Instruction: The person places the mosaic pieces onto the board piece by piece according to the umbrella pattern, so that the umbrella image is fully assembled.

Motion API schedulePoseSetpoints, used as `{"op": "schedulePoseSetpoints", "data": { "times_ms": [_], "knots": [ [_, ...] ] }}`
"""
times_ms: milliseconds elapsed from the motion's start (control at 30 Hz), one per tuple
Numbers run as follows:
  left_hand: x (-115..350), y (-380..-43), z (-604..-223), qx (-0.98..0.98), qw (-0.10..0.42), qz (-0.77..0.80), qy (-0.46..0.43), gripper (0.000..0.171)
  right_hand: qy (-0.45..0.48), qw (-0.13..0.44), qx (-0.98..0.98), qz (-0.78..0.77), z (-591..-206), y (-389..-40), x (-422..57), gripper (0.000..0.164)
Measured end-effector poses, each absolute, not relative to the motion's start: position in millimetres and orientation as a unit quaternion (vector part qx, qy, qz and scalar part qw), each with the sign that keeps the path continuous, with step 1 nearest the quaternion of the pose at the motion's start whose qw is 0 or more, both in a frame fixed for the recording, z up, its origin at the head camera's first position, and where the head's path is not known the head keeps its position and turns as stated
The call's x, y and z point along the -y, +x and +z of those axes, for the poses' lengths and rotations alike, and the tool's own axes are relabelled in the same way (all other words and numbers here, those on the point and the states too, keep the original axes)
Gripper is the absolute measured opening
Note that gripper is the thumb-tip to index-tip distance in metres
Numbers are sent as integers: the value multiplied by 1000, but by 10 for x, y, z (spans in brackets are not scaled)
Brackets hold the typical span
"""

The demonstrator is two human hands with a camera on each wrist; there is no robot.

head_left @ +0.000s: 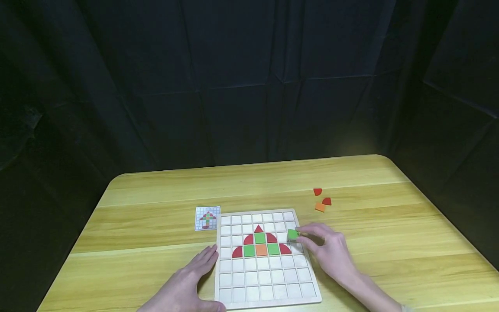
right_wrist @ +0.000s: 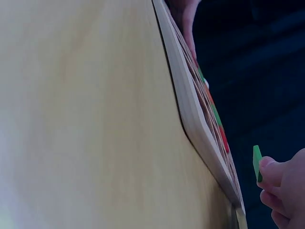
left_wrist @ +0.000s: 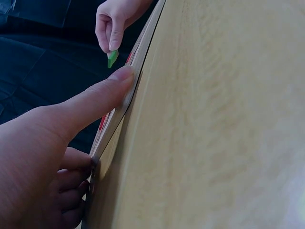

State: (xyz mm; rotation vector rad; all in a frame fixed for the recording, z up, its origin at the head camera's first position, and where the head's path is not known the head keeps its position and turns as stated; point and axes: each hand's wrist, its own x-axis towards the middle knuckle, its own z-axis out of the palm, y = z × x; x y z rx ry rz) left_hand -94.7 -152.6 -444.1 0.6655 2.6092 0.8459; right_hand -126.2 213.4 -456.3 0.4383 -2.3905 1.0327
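Note:
A wooden grid board (head_left: 265, 277) lies on the table, with red, green and orange tiles set in its cells. Between thumb and fingers my right hand (head_left: 331, 249) pinches a green square tile (head_left: 293, 235), held above the board's right side; the right wrist view also shows this green tile (right_wrist: 257, 162) apart from the surface. My left hand (head_left: 189, 281) rests against the board's left edge, its fingers extended along the side and its thumb at the near corner. In the left wrist view, the thumb (left_wrist: 102, 98) touches the board's rim.
Loose on the table, right of the board's far corner, are two red quarter-round tiles (head_left: 327, 201) and an orange square tile (head_left: 320, 207). A small pattern card (head_left: 200, 212) lies by the board's far left corner. Dark cloth (head_left: 249, 125) hangs behind the wooden table (head_left: 156, 195).

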Motion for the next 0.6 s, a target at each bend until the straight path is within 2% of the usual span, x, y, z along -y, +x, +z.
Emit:
{"op": "schedulePoseSetpoints", "data": {
  "times_ms": [333,600],
  "knots": [
    [1529,-948,-4452,-912,156,298,236,119,232,257,847,404,-4601,-1206,-1930,31],
    [1527,-947,-4444,-912,158,299,233,120,260,209,845,418,-4635,-1149,-1736,24]
  ]
}}
